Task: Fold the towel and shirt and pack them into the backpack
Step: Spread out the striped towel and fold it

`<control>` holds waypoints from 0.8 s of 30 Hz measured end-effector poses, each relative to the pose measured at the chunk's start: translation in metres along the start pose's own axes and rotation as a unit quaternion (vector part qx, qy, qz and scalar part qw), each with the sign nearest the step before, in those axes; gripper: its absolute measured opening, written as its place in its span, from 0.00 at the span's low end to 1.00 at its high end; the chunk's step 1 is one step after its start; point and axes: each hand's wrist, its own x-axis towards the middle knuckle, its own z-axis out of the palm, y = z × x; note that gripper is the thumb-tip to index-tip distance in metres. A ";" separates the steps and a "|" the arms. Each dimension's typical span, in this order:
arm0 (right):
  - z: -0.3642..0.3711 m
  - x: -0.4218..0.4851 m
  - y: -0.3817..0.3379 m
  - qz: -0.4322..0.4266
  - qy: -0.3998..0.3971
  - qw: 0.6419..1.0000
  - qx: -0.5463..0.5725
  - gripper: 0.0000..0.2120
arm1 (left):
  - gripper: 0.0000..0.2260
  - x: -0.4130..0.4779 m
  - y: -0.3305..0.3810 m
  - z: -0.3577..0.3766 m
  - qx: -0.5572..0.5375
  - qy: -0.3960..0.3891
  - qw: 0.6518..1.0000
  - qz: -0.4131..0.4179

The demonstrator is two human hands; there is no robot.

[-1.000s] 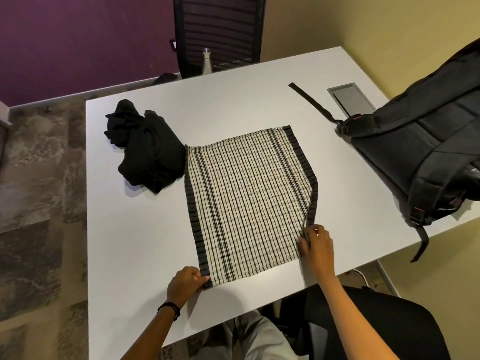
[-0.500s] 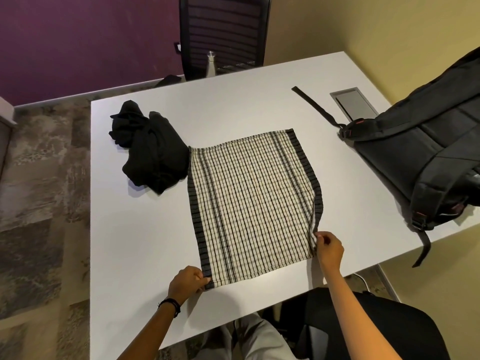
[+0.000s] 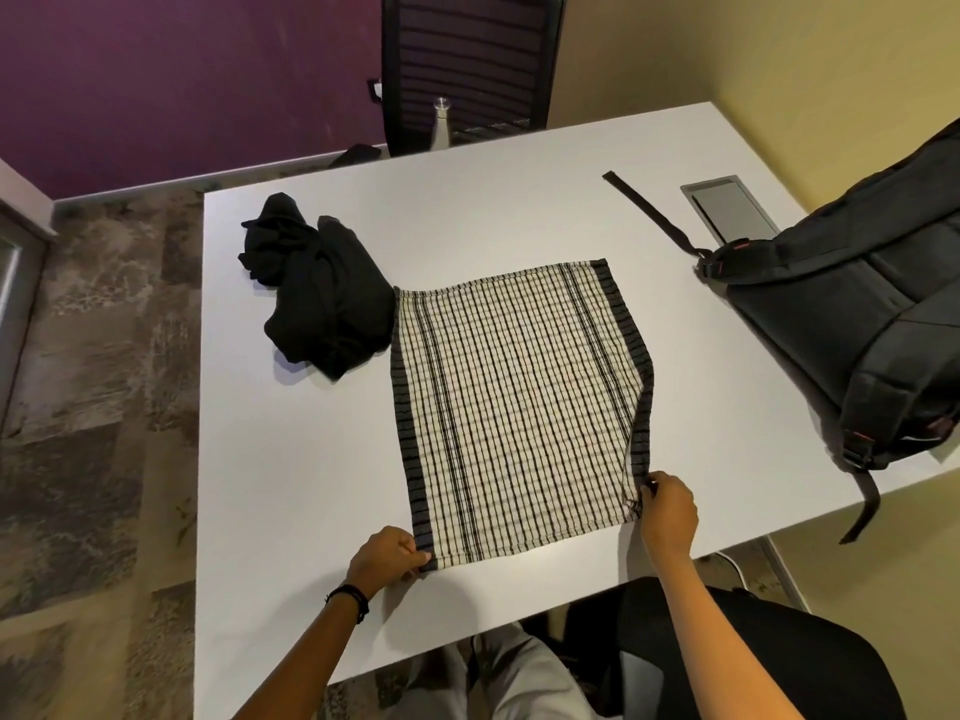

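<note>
**Towel taken by its corners for a first fold**

A person seated at a white table [image 3: 291, 485] grips the checked towel [image 3: 514, 407] by its two near corners. The left hand [image 3: 389, 558], with a dark band [image 3: 349, 597] at the wrist, has its fingers curled and pinches the near-left corner low against the tabletop, which pins that side flat. The right hand [image 3: 670, 517] pinches the near-right corner between thumb and curled fingers and holds it just off the surface. That lift makes the dark right border stand on edge and bow inward along its near half.

The rest of the towel lies flat in the middle of the table. Its far-left corner touches the crumpled black shirt [image 3: 317, 293], which sits unfolded to the left. The black backpack [image 3: 857, 324] lies at the table's right edge, apart from the towel, with one strap [image 3: 649, 215] trailing beside a metal cable hatch [image 3: 727, 213]. Whether its zip is open cannot be told from this angle.

The paired grip suggests the near edge is about to be carried over to the far edge, a move in which both corners must travel together to land square. Folding appears to be only at its start, and the shirt and the packing are not yet begun.
</note>
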 end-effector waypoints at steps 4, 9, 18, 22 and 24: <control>-0.011 0.007 0.009 0.002 0.018 1.000 -0.006 0.08 | 0.12 -0.005 0.004 -0.007 -0.039 -0.006 0.999 0.006; -0.066 0.053 0.008 0.039 0.052 0.996 0.064 0.06 | 0.13 -0.024 0.030 -0.006 -0.086 0.018 0.996 0.006; -0.098 0.058 0.052 0.104 -0.039 0.991 0.068 0.05 | 0.09 -0.044 0.022 -0.018 -0.038 -0.109 0.993 -0.036; -0.108 0.058 0.063 0.143 -0.064 0.983 0.092 0.04 | 0.09 -0.049 0.027 -0.016 -0.018 -0.136 0.990 -0.026; -0.115 0.061 0.060 0.139 -0.074 0.981 0.111 0.05 | 0.08 -0.052 0.031 -0.016 -0.022 -0.130 0.991 -0.020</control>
